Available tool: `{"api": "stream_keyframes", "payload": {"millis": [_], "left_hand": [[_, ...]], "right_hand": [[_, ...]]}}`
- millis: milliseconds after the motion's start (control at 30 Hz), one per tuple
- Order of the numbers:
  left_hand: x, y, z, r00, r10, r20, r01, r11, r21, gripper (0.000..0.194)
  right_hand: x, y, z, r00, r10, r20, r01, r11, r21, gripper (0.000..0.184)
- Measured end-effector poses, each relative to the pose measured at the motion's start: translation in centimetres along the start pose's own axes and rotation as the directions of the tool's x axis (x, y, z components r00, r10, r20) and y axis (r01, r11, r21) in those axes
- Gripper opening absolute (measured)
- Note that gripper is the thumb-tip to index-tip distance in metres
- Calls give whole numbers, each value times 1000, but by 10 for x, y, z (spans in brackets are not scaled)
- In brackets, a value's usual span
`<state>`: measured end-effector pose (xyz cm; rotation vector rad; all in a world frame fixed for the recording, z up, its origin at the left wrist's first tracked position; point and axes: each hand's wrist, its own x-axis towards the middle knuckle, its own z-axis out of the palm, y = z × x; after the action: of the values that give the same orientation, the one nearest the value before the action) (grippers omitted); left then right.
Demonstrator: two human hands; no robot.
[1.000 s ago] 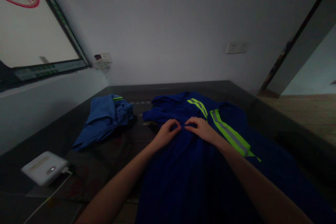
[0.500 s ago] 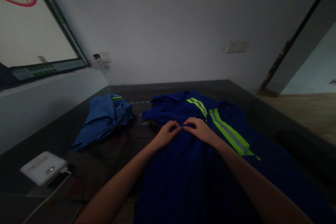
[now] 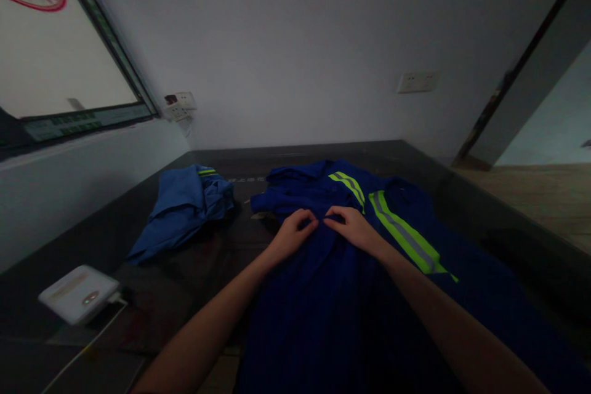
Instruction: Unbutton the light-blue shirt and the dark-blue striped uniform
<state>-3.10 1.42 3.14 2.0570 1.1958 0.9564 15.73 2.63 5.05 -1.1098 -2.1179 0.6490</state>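
Observation:
A dark blue work jacket (image 3: 351, 295) with yellow-green reflective stripes (image 3: 406, 237) lies spread on the dark table (image 3: 138, 221), its collar away from me. My left hand (image 3: 292, 235) and my right hand (image 3: 353, 226) meet at the jacket's front, near the chest. Both hands have their fingers curled and pinched on the fabric where the two front edges come together. What sits between the fingertips is too small and dark to make out.
A lighter blue garment (image 3: 184, 209) lies crumpled at the back left of the table. A white box-like device (image 3: 78, 293) with a cable sits at the near left. Wall sockets (image 3: 415, 82) are on the far wall. A doorway opens at the right.
Both hands stay at the same spot on the jacket front; the fingers shift only slightly against each other. The view has barely moved.

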Motion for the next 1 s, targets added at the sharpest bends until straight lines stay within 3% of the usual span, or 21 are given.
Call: {"api": "stream_keyframes", "payload": {"millis": [267,467,633,1000], "left_hand": [[-1,-1,-1,998,63,-13,-62,998,20,13],[-3,6,-2,991,97,-89,-88,991,105,12],[-6,9,0,980,119,-159,-78,966,246,13],[-12,15,6,978,141,-153,-35,836,548,16]], "right_hand": [[0,1,-1,999,24,-37,-23,999,26,10],[-1,-4,-2,998,19,-59,-17,1000,25,11],[-3,-9,3,997,-25,-74,27,1000,14,11],[-6,-8,18,983,-159,-87,155,987,-47,8]]}}
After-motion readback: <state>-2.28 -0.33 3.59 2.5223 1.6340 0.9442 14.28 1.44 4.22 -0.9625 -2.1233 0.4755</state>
